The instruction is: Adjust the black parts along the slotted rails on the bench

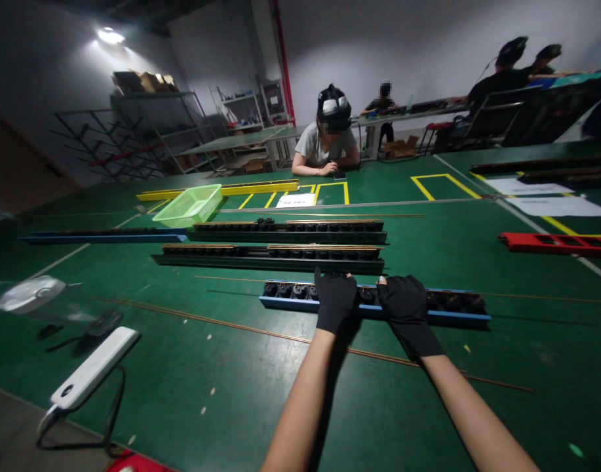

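Both my hands wear black gloves and rest on a long blue rail (290, 302) filled with small dark parts, lying crosswise on the green table (241, 406). My left hand (335, 299) lies over the rail's middle, fingers curled down onto it. Just to its right, my right hand (407, 308) grips the same rail. A thin copper-coloured rod (261, 330) lies on the table just in front of the rail, passing under my forearms.
Two longer dark rails (271, 257) (290, 231) lie behind the blue one, with a green basket (188, 205) and a yellow rail beyond. A red rail (556, 243) is at right. A white device with a cable (91, 371) sits near left. A person sits across the table; others work behind.
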Demonstrator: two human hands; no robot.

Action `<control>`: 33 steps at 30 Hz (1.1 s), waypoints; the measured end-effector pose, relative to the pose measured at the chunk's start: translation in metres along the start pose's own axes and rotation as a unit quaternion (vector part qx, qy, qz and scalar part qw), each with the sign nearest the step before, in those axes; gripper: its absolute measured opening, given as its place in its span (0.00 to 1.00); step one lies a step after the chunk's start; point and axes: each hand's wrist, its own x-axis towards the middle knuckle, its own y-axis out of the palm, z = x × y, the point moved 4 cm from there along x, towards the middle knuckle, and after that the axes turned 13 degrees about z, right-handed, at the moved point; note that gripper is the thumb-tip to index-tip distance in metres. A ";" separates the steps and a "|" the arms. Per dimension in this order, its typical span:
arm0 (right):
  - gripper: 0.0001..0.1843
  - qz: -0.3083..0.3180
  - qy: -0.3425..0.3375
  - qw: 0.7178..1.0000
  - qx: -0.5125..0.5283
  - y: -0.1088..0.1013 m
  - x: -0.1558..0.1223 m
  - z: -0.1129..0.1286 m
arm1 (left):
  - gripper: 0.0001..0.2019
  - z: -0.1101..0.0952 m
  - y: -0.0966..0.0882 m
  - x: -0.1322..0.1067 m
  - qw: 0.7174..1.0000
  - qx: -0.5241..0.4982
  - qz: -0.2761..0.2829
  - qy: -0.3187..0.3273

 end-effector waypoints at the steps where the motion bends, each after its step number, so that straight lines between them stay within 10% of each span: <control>1: 0.25 -0.001 0.000 1.000 0.001 0.000 0.000 0.000 | 0.20 0.000 -0.001 0.000 1.000 -0.004 0.005 -0.002; 12: 0.24 -0.003 -0.007 1.000 0.014 0.002 -0.001 -0.001 | 0.18 0.024 -0.027 -0.002 0.999 0.021 -0.025 -0.023; 33: 0.24 -0.030 -0.030 0.999 -0.011 0.002 0.000 0.000 | 0.22 0.042 -0.013 -0.002 0.997 0.035 0.010 -0.062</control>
